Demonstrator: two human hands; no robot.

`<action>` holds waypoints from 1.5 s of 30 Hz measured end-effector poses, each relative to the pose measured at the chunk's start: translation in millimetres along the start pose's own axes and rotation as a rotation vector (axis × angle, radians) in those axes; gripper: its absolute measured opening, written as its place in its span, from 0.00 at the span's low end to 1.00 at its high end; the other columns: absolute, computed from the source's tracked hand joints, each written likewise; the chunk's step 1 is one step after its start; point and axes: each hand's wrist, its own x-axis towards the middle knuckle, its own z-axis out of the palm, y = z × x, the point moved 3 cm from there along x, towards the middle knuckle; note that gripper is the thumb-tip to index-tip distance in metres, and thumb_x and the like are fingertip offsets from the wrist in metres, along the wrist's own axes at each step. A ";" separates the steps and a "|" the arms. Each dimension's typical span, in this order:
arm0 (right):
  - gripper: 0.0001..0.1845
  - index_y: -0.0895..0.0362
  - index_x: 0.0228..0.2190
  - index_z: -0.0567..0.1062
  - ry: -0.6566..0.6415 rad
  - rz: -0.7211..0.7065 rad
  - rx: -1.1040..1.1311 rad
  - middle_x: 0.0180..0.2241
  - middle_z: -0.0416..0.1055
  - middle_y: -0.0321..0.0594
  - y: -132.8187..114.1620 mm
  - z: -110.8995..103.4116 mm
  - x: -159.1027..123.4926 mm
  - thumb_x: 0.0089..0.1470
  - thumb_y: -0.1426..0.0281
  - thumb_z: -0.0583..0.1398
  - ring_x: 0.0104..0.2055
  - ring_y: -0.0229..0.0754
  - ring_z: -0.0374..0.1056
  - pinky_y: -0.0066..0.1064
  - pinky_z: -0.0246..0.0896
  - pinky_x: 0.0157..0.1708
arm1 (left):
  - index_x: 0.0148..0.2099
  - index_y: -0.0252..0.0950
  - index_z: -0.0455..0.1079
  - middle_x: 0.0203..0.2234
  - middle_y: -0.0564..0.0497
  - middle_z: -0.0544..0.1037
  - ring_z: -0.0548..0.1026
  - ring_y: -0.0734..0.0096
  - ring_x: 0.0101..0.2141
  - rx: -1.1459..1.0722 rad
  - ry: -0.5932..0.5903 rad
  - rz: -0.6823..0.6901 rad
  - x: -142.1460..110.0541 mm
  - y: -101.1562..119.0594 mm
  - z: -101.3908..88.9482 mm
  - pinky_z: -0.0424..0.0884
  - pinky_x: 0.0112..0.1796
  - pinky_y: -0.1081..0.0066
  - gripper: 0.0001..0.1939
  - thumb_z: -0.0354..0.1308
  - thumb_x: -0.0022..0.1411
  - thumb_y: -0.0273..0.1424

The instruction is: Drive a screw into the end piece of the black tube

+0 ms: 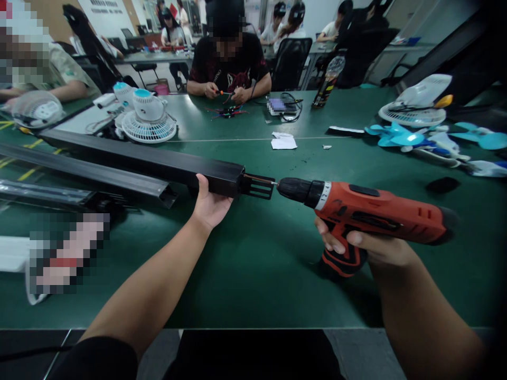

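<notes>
My right hand [370, 245] is closed around the handle of a red and black cordless drill [380, 208], which points left. Its thin bit reaches the end of a slotted black bracket [258, 186]; whether a screw sits there is too small to tell. That bracket sticks out of a long black rectangular bar [170, 161]. Near this end, my left hand [212, 206] grips the bar from below, thumb up on its near side. Beside it on the table lies a second black channel-shaped bar [130, 177].
On the green table [253, 274], small white fans [148, 124] stand at the back left. Blue fan blades [396, 135] lie at the right, near a bottle [329, 82] and white paper [283, 141]. A co-worker [227, 58] sits opposite, handling small parts.
</notes>
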 end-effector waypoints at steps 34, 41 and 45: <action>0.19 0.49 0.57 0.94 0.014 -0.009 0.024 0.44 0.88 0.44 -0.1 1.4 0.4 0.71 0.55 0.81 0.24 0.37 0.76 0.34 0.87 0.29 | 0.87 0.41 0.71 0.65 0.40 0.92 0.88 0.47 0.72 0.040 0.072 0.015 -4.5 -0.7 10.2 0.83 0.76 0.54 0.47 0.60 0.86 0.68; 0.22 0.48 0.61 0.94 0.000 -0.014 0.045 0.44 0.89 0.44 2.3 -0.7 -0.2 0.72 0.54 0.81 0.24 0.36 0.77 0.32 0.86 0.28 | 0.85 0.41 0.74 0.63 0.41 0.93 0.89 0.49 0.70 0.062 0.067 0.031 -5.2 0.5 9.8 0.82 0.76 0.56 0.44 0.59 0.87 0.67; 0.22 0.48 0.61 0.94 -0.001 -0.026 0.039 0.45 0.89 0.45 0.7 0.4 0.7 0.72 0.54 0.81 0.24 0.37 0.77 0.33 0.87 0.29 | 0.87 0.42 0.72 0.66 0.40 0.92 0.88 0.47 0.72 0.045 0.020 0.013 -1.5 0.5 1.8 0.83 0.75 0.53 0.46 0.63 0.85 0.67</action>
